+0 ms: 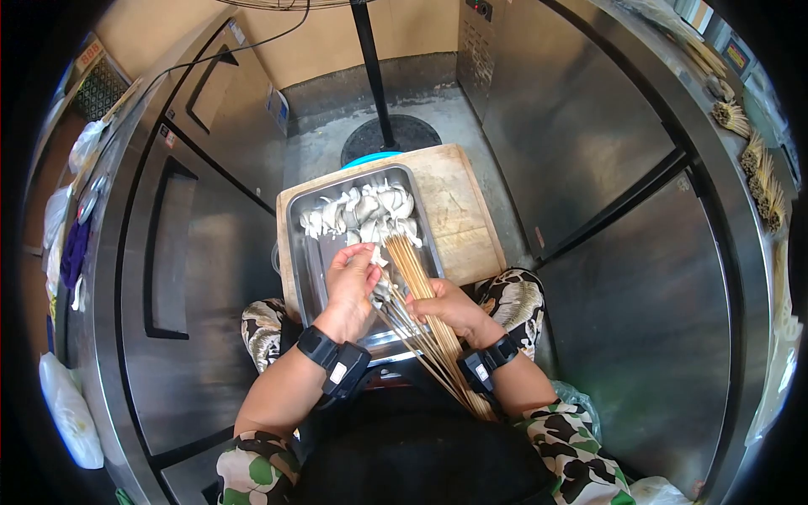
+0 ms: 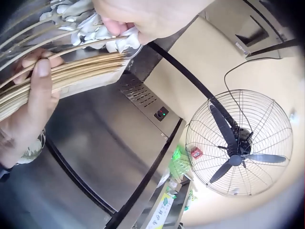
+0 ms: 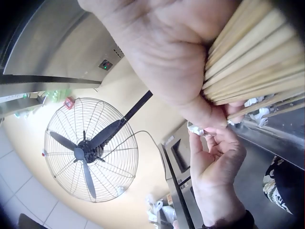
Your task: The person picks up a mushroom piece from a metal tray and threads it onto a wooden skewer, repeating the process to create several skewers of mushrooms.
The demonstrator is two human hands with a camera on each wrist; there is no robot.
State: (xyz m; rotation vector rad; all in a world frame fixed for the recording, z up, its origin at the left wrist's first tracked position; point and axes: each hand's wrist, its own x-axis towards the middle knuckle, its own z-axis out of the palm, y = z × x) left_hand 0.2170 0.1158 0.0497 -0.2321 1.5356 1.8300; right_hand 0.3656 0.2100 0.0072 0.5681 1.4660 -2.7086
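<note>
My right hand (image 1: 450,307) grips a thick bundle of bamboo skewers (image 1: 410,263). Its thumb presses one single skewer (image 2: 78,47) apart from the bundle in the left wrist view. At that skewer's tip my left hand (image 1: 348,288) pinches a soft white slice of food (image 2: 128,42) between thumb and fingers. Below the hands, several skewers carrying white slices (image 2: 88,26) lie over the metal tray (image 1: 295,273). A heap of loose white slices with greyish edges (image 1: 362,206) fills the tray's far end. The right wrist view shows both hands' fingertips close together.
The tray rests on a wooden cutting board (image 1: 459,210) in front of the person's knees. Steel cabinets (image 1: 606,227) stand close on both sides. Beyond the board is a black fan stand (image 1: 374,76); its caged fan (image 2: 238,148) shows in the wrist views. Skewer bundles (image 1: 762,181) lie on the right counter.
</note>
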